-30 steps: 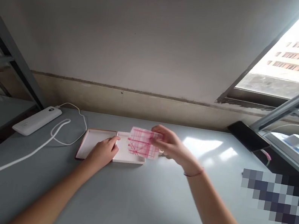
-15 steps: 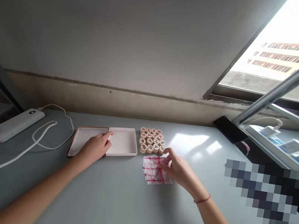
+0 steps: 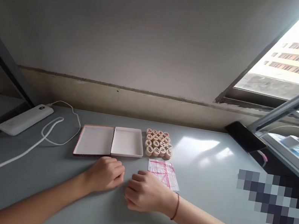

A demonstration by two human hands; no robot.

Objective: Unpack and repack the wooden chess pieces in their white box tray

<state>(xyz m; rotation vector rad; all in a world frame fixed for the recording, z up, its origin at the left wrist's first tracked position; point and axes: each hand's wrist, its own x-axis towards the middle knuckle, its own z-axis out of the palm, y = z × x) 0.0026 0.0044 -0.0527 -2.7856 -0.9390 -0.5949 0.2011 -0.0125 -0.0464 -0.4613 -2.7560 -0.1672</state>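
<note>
My left hand (image 3: 106, 173) lies curled into a loose fist on the desk, just in front of the box. Beside it, a small gap apart, my right hand (image 3: 143, 191) is also closed, its forearm passing in front of a folded sheet with red lines (image 3: 164, 171). Nothing shows in either hand. Behind the left hand are the two shallow white halves of the opened box, a lid (image 3: 94, 141) and a tray (image 3: 128, 143), side by side with bare insides. Right of the tray stand Chinese chess pieces (image 3: 158, 144), stacked in a square block with red and black characters.
On the left of the grey desk (image 3: 77, 214) lie a white power strip (image 3: 24, 120) and a looping white cable (image 3: 28, 153). A black phone-like slab (image 3: 244, 137) is at the back right, near a metal frame bar (image 3: 291, 101). A blurred-out patch covers the right side.
My left hand has left the box and my right hand has left the folded sheet. Both came nearer, closed side by side. The view has shifted slightly left.
</note>
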